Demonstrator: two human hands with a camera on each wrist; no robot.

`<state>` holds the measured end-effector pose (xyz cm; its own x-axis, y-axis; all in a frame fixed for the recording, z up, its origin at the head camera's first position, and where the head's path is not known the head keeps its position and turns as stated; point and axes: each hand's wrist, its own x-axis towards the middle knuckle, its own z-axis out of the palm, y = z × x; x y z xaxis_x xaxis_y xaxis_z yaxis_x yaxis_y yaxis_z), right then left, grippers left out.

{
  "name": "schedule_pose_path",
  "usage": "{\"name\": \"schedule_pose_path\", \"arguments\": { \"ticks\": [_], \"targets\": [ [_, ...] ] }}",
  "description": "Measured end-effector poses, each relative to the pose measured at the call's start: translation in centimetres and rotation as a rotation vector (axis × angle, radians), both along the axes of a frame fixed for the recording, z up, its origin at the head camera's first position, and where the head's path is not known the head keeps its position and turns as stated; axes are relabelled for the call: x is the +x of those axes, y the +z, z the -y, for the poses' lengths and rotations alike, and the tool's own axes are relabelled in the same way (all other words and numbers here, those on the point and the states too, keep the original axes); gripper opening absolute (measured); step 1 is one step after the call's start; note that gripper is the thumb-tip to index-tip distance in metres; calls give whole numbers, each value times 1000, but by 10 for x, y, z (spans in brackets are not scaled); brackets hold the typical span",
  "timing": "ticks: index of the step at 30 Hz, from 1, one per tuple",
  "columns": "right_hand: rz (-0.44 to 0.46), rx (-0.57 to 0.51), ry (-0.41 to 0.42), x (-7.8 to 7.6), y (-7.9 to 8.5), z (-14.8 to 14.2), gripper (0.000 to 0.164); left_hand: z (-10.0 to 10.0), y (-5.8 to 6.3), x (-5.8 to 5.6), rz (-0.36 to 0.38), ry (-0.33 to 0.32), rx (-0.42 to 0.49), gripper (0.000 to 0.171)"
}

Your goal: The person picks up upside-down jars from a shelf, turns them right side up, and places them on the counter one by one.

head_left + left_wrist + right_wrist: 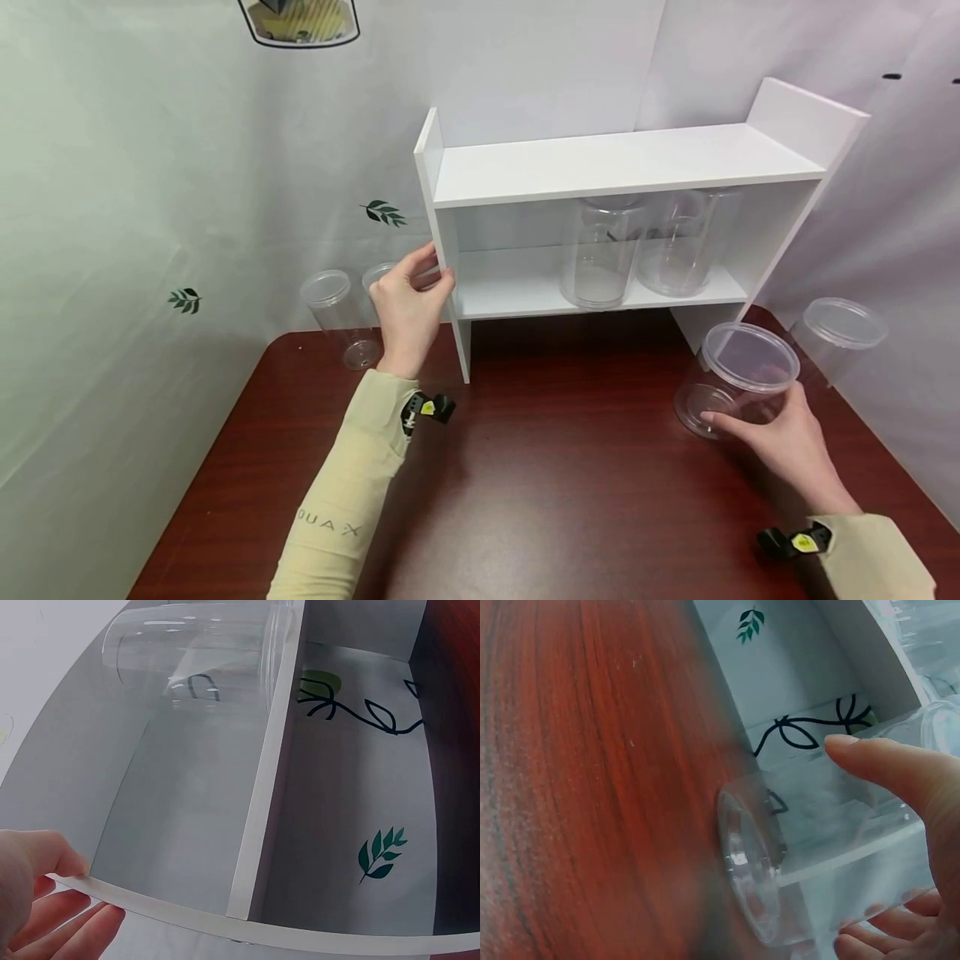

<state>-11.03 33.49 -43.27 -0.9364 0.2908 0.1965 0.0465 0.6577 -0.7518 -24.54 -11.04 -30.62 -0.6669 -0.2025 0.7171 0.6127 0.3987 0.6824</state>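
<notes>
My left hand (pixel 408 308) pinches the left side panel (pixel 442 225) of a white two-tier shelf unit. In the left wrist view, the thumb lies on the panel's inner side near its edge and the fingers lie outside. At the right, my right hand (pixel 787 442) grips a clear plastic jar (pixel 738 387) with a lid, thumb on one side and fingers round the other. The jar's base is at the tabletop, in front of the shelf's right end. In the right wrist view, the jar's wall (pixel 832 840) shows between thumb and fingers.
Two clear jars (pixel 600 258) stand on the shelf's middle board (pixel 510 287). Another lidded jar (pixel 836 333) is behind my right hand. Two jars stand left of the shelf, one (pixel 341 317) partly beside another (pixel 375 273) behind my left hand. The tabletop (pixel 555 483) is dark red wood.
</notes>
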Motion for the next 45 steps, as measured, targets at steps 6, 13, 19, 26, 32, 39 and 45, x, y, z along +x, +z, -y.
{"name": "schedule_pose_path", "arguments": {
  "ticks": [6, 13, 19, 26, 32, 39, 45],
  "targets": [
    [-131, -93, -86, 3, 17, 4, 120, 0, 0, 0, -8, 7, -9, 34],
    [-283, -79, -181, 15, 58, 16, 119, 1, 0, 0, -14, 1, -9, 34],
    [-445, -107, -146, 24, 93, 32, 111, 1, 0, 1, -8, -3, -1, 34],
    [-581, -111, -17, 21, 121, 53, 108, 2, 0, 0, -10, -1, -6, 34],
    [-551, -121, 59, 10, 131, 73, 106, 2, 0, 0, -11, -13, -18, 34],
    [-537, -142, 143, -8, 135, 92, 94, 4, 2, 1, 11, -33, -29, 36],
    [-497, -218, 194, -34, 128, 99, 86, 5, 2, -1, 30, -58, -29, 37]
  ]
}}
